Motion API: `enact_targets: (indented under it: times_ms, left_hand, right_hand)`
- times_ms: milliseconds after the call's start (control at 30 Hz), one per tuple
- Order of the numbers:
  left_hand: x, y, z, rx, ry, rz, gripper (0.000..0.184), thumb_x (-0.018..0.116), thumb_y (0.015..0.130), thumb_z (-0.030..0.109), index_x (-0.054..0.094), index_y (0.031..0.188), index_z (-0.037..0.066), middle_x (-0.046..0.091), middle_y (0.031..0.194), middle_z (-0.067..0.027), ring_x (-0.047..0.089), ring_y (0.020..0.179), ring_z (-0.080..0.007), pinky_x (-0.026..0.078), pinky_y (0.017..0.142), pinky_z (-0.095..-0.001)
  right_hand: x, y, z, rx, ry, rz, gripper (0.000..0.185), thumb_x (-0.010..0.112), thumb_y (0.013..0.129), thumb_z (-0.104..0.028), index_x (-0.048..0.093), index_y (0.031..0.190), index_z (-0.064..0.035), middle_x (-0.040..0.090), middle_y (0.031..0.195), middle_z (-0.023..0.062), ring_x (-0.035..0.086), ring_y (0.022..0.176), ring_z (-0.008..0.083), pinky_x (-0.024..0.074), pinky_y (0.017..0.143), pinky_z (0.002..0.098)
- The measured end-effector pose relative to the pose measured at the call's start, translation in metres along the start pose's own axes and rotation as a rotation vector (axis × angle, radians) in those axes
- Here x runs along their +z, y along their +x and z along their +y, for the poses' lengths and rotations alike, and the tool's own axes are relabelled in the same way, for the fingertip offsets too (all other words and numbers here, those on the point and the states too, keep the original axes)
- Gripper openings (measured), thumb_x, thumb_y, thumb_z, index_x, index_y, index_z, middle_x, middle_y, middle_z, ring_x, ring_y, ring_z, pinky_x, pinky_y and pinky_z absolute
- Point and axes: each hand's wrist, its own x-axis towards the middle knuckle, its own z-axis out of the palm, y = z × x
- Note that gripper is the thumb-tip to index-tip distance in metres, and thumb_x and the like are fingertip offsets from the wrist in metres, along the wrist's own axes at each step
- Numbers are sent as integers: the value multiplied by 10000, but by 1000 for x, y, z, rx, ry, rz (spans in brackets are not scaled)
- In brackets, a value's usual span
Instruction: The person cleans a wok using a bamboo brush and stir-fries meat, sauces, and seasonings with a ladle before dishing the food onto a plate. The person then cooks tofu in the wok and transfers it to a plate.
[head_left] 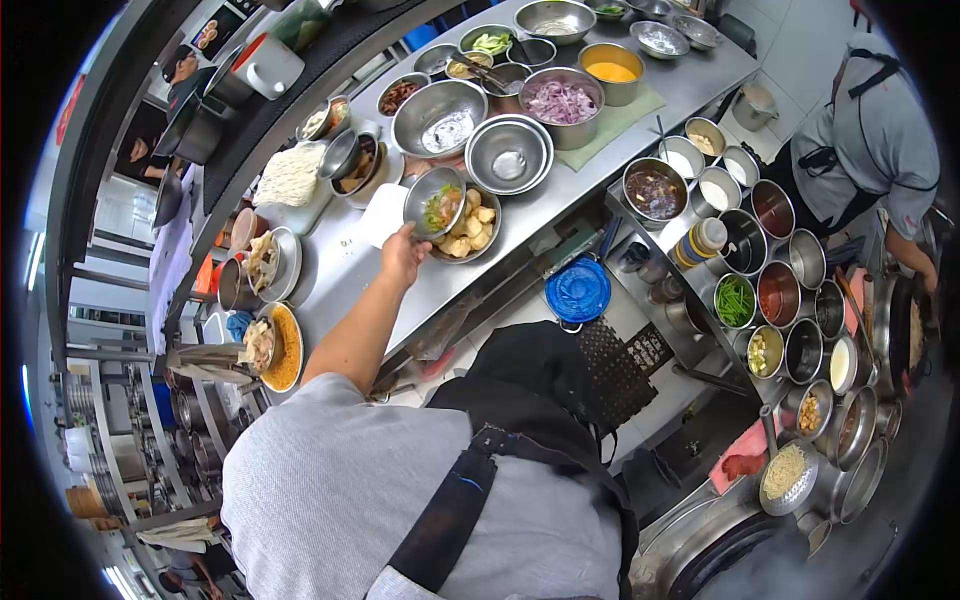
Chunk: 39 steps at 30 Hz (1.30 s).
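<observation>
1. A steel counter runs from 8 to 1 o'clock in a busy kitchen, crowded with metal bowls, a pot of onion and a pot of orange liquid.
2. Pale noodles lie at 10 o'clock; an orange-based dish stands between 8 and 9, near the counter's end.
3. At 3 o'clock, a second station holds close-set pots of sauces, chopped greens and other ingredients. Beyond it, at 2, a co-worker in grey and black stands at the stove.
4. A blue lid sits low between the two work surfaces, above a dark mat on the tiled floor. Racks of kitchenware fill 8 o'clock.
5. The wearer's left hand reaches toward 11 o'clock, forearm bare and extended over the counter.
6. Its fingers are closed on the rim of a small bowl, gripped at the bowl's 7 o'clock side. Green and reddish bits lie inside.
7. That bowl tilts over a larger bowl of yellow chunks at its 4 o'clock; whether the two touch cannot be told.
8. The right hand is out of view; its fingers cannot be judged.
</observation>
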Motion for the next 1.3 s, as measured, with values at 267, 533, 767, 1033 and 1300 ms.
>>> enact_targets:
  times_ms: [267, 533, 767, 1033, 1300]
  left_hand:
    - [-1, 11, 26, 191, -86, -76, 54, 562, 802, 91, 518, 776, 109, 516, 689, -9, 477, 552, -104, 414, 450, -276]
    - [181, -138, -28, 419, 371, -609, 278, 571, 770, -5, 564, 1046, 28, 603, 802, -24, 428, 502, -37, 316, 408, -186]
    - [409, -497, -207, 921, 353, -1650, 225, 615, 731, 10, 639, 955, -4, 602, 744, -48, 548, 630, -143, 462, 572, -295]
    - [446, -779, -469, 1886, 94, -2130, 49, 625, 714, 41, 587, 739, 58, 587, 1009, -209, 646, 658, -368, 556, 581, -444]
    - [415, -830, -460, 1654, -196, -2164, 84, 636, 709, 67, 583, 773, 59, 599, 987, -206, 648, 657, -364, 551, 564, -439]
  right_hand:
    - [-44, 30, 38, 174, -126, 453, 285, 601, 869, -267, 646, 1004, -20, 657, 925, 166, 648, 740, 294, 532, 674, 389]
    - [-147, 75, -41, 103, 881, 392, 470, 621, 869, -79, 475, 1313, -42, 481, 595, -24, 409, 424, 81, 323, 362, 250]
    - [-157, 13, 68, 88, 305, 352, 405, 595, 843, -45, 542, 1244, -22, 598, 719, 179, 610, 625, 294, 467, 569, 401]
    - [-166, -64, 167, 187, 85, 196, 507, 589, 748, 43, 561, 1249, -37, 613, 814, 239, 609, 701, 404, 480, 619, 432]
    - [-167, -39, 157, 107, 173, 254, 511, 604, 751, 52, 554, 1252, -33, 595, 764, 175, 603, 623, 310, 492, 597, 392]
